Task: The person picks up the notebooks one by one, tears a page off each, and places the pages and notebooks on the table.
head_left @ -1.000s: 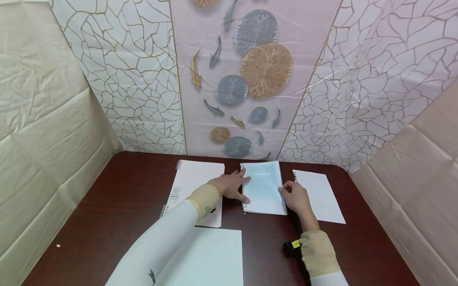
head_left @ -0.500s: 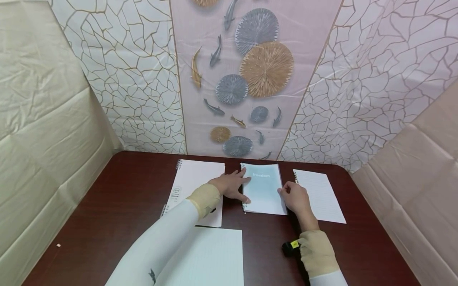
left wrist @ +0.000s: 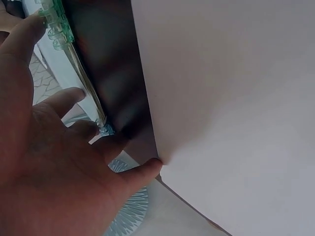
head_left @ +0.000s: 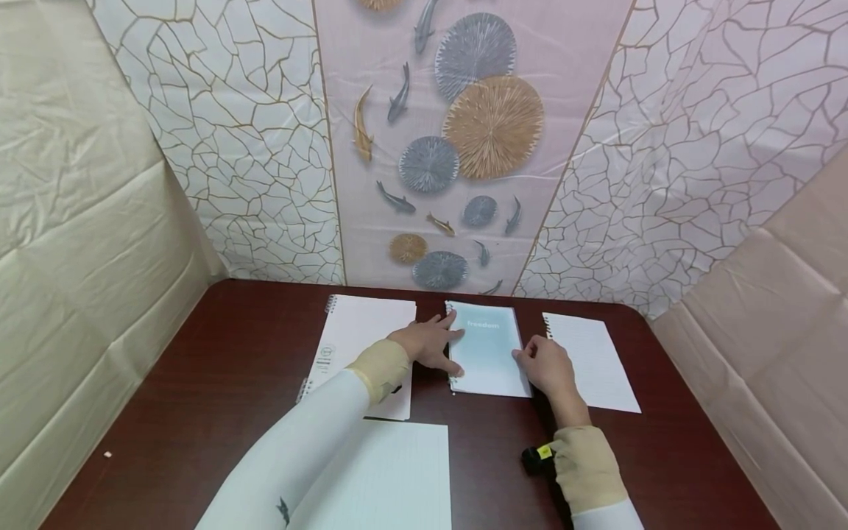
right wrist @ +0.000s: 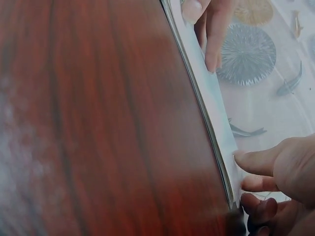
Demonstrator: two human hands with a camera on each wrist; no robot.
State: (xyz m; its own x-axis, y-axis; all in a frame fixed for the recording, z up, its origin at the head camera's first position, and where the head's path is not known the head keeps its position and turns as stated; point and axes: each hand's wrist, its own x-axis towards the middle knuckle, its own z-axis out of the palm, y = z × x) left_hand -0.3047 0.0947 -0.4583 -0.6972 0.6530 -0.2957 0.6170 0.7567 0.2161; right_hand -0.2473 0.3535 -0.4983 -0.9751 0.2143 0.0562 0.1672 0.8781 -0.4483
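Note:
A spiral notebook (head_left: 486, 357) with a pale blue "freedom" cover lies at the middle of the table's far side. Spread over its ring-bound left edge is my left hand (head_left: 429, 344), thumb and fingertips on the cover and rings. Greenish binding rings (left wrist: 59, 24) show close up in the left wrist view, where the little finger also touches the corner of a white pad (left wrist: 231, 98). At the notebook's right edge my right hand (head_left: 546, 364) pinches the cover with curled fingers. In the right wrist view its thumb (right wrist: 258, 161) lies against the cover's edge, with other fingers below.
A white spiral pad (head_left: 361, 324) lies left of the notebook, partly under my left forearm. A loose lined sheet (head_left: 599, 368) lies to the right, and a larger sheet (head_left: 397, 471) nearer me. Patterned cloth (head_left: 430, 221) hangs behind the dark table (head_left: 185, 412).
The cover's upper right corner has come down slightly and now lies flatter. My right fingertips have shifted a little left; my left hand stays in place.

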